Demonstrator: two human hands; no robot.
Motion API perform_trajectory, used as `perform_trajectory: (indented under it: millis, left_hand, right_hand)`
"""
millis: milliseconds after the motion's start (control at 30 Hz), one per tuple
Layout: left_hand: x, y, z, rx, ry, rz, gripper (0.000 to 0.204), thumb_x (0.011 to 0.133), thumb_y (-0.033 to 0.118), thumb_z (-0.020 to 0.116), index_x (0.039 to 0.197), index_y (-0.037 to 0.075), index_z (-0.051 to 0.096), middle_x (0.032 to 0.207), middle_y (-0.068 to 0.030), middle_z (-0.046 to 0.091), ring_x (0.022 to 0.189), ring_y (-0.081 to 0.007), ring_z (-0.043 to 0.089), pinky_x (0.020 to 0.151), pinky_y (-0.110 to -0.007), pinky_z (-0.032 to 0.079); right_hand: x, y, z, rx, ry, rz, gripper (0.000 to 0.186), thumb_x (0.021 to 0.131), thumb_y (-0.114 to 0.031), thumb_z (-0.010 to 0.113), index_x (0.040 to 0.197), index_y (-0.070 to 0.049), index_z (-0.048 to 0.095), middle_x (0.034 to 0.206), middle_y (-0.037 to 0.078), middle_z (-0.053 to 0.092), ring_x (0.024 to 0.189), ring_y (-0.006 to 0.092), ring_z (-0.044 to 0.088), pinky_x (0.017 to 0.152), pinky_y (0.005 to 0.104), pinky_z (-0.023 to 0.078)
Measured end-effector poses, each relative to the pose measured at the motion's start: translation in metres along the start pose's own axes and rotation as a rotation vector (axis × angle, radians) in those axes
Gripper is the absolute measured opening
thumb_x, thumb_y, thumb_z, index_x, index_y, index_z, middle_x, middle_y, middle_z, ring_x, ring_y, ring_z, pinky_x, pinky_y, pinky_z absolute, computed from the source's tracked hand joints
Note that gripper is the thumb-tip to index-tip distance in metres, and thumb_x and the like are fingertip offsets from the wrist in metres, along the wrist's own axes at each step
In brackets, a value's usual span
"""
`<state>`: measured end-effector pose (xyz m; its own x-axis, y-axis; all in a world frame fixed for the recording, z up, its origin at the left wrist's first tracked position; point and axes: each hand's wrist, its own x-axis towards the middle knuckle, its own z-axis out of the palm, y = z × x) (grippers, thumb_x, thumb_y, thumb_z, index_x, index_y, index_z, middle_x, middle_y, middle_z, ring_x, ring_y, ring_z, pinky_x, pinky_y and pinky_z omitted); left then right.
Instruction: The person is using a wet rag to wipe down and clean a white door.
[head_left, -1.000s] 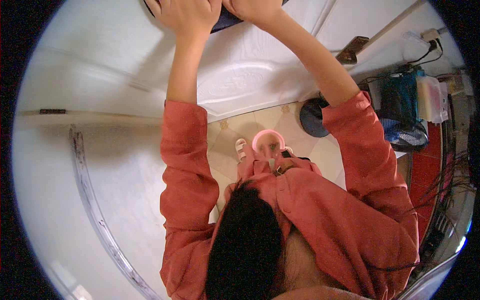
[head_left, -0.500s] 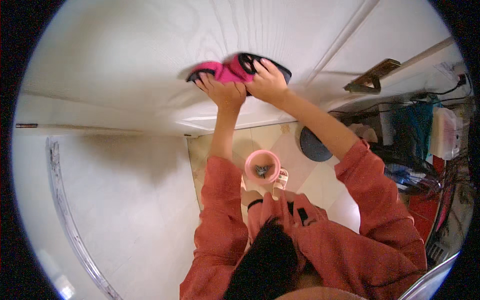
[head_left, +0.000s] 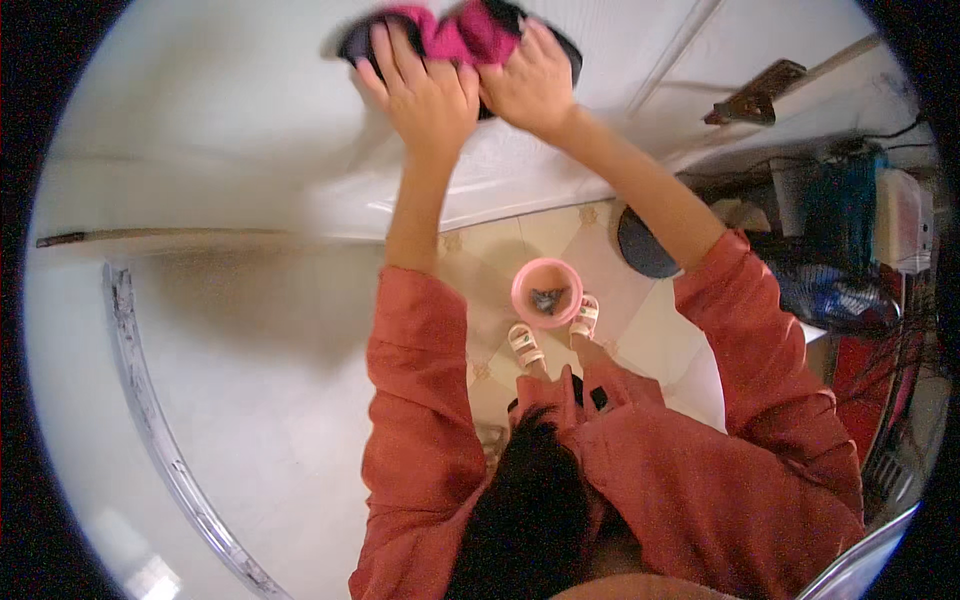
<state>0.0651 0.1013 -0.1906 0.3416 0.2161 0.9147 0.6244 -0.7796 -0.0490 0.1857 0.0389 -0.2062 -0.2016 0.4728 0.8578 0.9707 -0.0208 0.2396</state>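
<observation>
A bunched pink and black cloth is pressed against a white wood-grained door at the top of the view. My left hand lies over the cloth's left part, fingers stretched up across its black area and the thumb side near my other hand. On the right part, my right hand grips the cloth with fingers bent over its edge. Both hands are close together, almost touching. The cloth's underside against the door is hidden, and its upper edge is slightly blurred.
A pink bucket with something grey inside stands on the tiled floor by my sandals. A dark door handle is at upper right. Beyond my right arm are a round dark object, a fan and cables. A white panel fills the left.
Both hands have slid the cloth higher up the door, toward the top of the view. My left hand's fingers are now more spread. Bucket and floor appear lower relative to my hands.
</observation>
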Motion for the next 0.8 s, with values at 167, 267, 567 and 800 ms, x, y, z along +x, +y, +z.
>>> perform_trajectory:
  millis: [167, 267, 567, 800]
  left_hand:
    - [-0.005, -0.023, 0.002, 0.026, -0.092, 0.163, 0.033, 0.079, 0.028, 0.054, 0.098, 0.001, 0.054, 0.127, -0.0293, 0.043, 0.126, -0.0442, 0.032, 0.099, -0.063, 0.020]
    - [-0.031, -0.025, 0.017, 0.086, -0.098, 0.239, 0.029, 0.077, 0.030, 0.057, 0.089, 0.004, 0.059, 0.127, -0.0228, 0.046, 0.126, -0.0381, 0.036, 0.098, -0.060, 0.023]
    - [-0.113, -0.017, 0.050, 0.096, -0.091, 0.296, 0.019, 0.075, 0.038, 0.061, 0.070, 0.020, 0.058, 0.123, 0.0082, 0.055, 0.120, -0.0104, 0.046, 0.099, -0.042, 0.026]
    - [-0.163, -0.015, 0.067, -0.041, -0.306, 0.365, 0.031, 0.079, 0.040, 0.062, 0.086, 0.009, 0.061, 0.123, -0.0116, 0.054, 0.122, -0.0263, 0.043, 0.095, -0.052, 0.030]
  right_hand:
    - [-0.004, -0.010, 0.009, 0.040, 0.067, 0.060, 0.040, 0.079, -0.033, 0.057, 0.114, -0.013, 0.058, 0.123, 0.011, 0.053, 0.115, 0.0292, 0.048, 0.102, 0.0462, 0.032]
    - [-0.032, -0.018, 0.027, -0.058, 0.100, 0.060, 0.033, 0.075, -0.041, 0.059, 0.100, -0.020, 0.065, 0.106, 0.003, 0.061, 0.108, 0.0277, 0.053, 0.099, 0.0454, 0.035]
    - [-0.132, -0.053, 0.077, -0.131, 0.129, 0.146, 0.036, 0.075, -0.044, 0.061, 0.105, -0.025, 0.064, 0.113, 0.000, 0.059, 0.107, 0.0206, 0.053, 0.101, 0.0462, 0.032]
    - [-0.170, -0.039, 0.077, -0.100, -0.139, 0.075, 0.045, 0.078, -0.047, 0.059, 0.114, -0.019, 0.058, 0.115, 0.004, 0.057, 0.108, 0.0218, 0.052, 0.102, 0.0433, 0.036]
